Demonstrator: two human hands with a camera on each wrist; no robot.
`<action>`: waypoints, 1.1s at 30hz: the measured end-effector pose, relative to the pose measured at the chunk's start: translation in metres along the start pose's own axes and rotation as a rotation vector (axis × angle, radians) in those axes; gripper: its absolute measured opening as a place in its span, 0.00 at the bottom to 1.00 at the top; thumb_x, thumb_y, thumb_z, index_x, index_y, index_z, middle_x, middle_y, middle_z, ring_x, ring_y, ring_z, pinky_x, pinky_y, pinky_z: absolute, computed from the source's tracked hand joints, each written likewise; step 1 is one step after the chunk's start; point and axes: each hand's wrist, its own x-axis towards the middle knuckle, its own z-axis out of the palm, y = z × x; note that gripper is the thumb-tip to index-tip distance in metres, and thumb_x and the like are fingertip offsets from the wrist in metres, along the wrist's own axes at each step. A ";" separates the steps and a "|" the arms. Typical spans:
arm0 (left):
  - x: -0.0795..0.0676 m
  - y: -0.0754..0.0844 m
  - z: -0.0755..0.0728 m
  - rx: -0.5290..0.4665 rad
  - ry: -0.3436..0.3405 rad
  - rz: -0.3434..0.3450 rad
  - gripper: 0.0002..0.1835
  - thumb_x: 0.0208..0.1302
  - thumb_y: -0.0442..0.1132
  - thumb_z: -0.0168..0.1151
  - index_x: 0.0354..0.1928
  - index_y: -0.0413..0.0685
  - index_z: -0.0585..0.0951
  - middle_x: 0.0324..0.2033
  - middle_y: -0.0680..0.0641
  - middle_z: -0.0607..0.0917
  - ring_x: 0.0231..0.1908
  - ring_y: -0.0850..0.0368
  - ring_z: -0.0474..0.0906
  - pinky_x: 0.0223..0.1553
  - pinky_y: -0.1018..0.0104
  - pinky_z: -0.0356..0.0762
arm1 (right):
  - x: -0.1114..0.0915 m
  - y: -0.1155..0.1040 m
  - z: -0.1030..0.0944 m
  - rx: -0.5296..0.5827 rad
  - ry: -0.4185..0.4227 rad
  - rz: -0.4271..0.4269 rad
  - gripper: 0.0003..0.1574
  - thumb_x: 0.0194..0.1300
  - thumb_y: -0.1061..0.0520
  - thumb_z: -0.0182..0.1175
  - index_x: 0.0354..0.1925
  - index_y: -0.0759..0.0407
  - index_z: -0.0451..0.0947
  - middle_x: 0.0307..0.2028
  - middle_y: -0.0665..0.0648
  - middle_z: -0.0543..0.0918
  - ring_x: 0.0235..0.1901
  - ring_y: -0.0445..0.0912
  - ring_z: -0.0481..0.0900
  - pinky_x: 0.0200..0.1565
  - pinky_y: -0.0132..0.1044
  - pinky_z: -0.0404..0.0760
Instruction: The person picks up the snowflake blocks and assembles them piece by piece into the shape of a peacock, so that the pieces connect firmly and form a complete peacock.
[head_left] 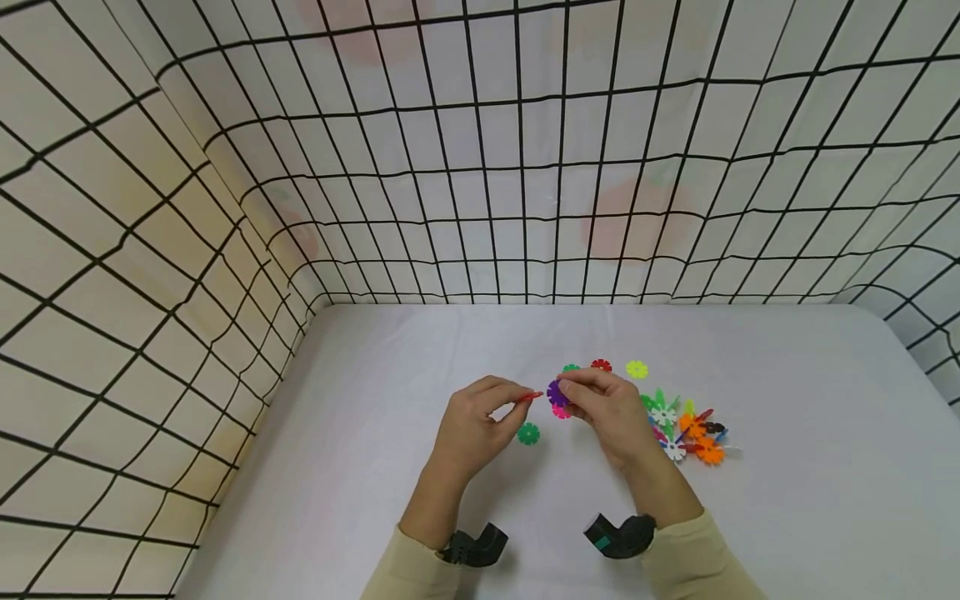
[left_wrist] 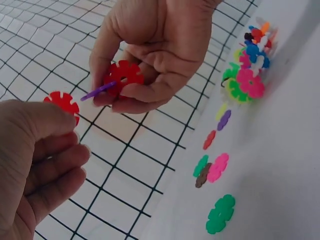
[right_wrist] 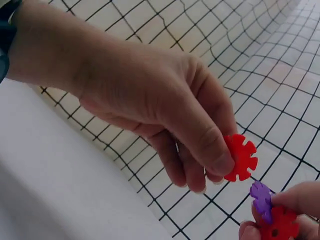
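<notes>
In the head view my left hand (head_left: 474,421) and right hand (head_left: 609,414) face each other above the white table. Thumb and fingers of the left pinch a red notched plastic disc (right_wrist: 243,158), seen edge-on from the head. The right hand pinches a purple notched disc (head_left: 556,393). From the left wrist, the purple disc (left_wrist: 99,91) stands crosswise against a second red disc (left_wrist: 129,72), both in the right hand's fingers. A small gap separates the left hand's disc from this pair. How deep the slots interlock cannot be told.
Loose discs lie under and beyond the hands: green (head_left: 528,433), pink (head_left: 561,412), red (head_left: 602,365) and yellow (head_left: 637,369). Right of the right hand sits a cluster of multicoloured discs (head_left: 708,451), some joined. Black wire mesh (head_left: 487,200) stands behind and left of the table.
</notes>
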 end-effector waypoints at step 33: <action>-0.002 0.017 0.015 0.158 0.083 0.038 0.04 0.56 0.30 0.74 0.34 0.40 0.90 0.27 0.49 0.88 0.25 0.62 0.85 0.31 0.83 0.80 | -0.010 -0.002 0.025 -0.187 0.254 -0.178 0.13 0.67 0.61 0.68 0.47 0.68 0.84 0.45 0.65 0.86 0.35 0.38 0.89 0.40 0.30 0.87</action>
